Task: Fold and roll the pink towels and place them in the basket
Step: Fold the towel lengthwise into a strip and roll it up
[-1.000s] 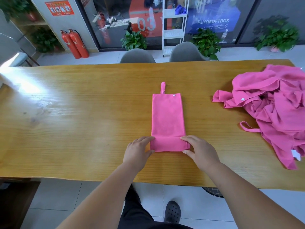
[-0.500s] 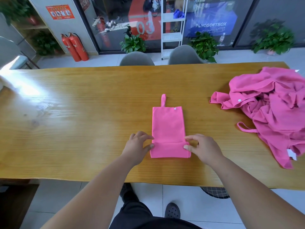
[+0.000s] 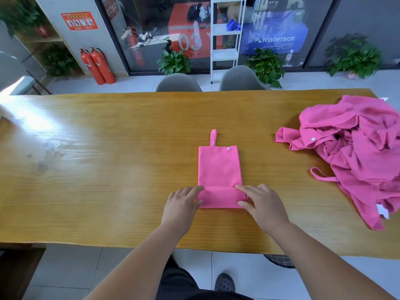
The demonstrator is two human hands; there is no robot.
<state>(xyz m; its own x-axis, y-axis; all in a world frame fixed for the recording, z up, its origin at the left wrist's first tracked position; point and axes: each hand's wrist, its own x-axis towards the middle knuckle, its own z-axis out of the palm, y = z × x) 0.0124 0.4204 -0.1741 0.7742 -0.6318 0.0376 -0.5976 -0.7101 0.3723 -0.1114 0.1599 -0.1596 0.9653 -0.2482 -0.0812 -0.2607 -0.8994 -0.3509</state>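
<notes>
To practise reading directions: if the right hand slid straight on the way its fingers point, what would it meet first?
The folded pink towel: the right hand touches its turned-up near end, fingers aimed away and leftward across it.

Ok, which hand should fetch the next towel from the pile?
Right. The loose towel pile lies out to the right, on the same side as the right hand; the left hand sits beyond the folded towel and would have to cross it.

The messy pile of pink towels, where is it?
In the head view, the pile lies at the right end of the wooden table, right of the folded towel.
</notes>
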